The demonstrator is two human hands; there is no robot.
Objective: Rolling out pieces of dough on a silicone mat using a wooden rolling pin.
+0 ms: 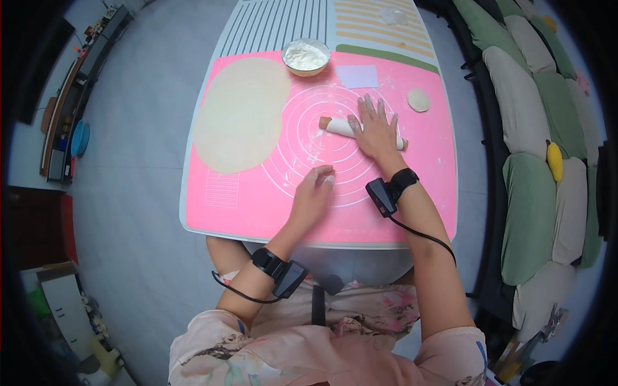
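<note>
A rolling pin (324,122) with brown ends lies slantwise on the pink mat (412,193), a pale sheet of dough (340,127) wrapped round its middle. My right hand (376,130) rests flat on top of it, floury fingers spread and pointing away from me. Closer to me, to the left of the pin, my left hand (314,193) hovers at the mat, fingers loosely bent with nothing visible in them. A large thin round of dough (241,116) is spread over the mat's left side. Right of the pin sits a small dough disc (418,100).
At the mat's far edge stands a glass bowl (306,58) of white flour, beside a pale lilac sheet (358,76). A clear crumpled item (394,16) lies on the striped tabletop (277,26). A sofa with green and grey cushions (531,206) stands to the right.
</note>
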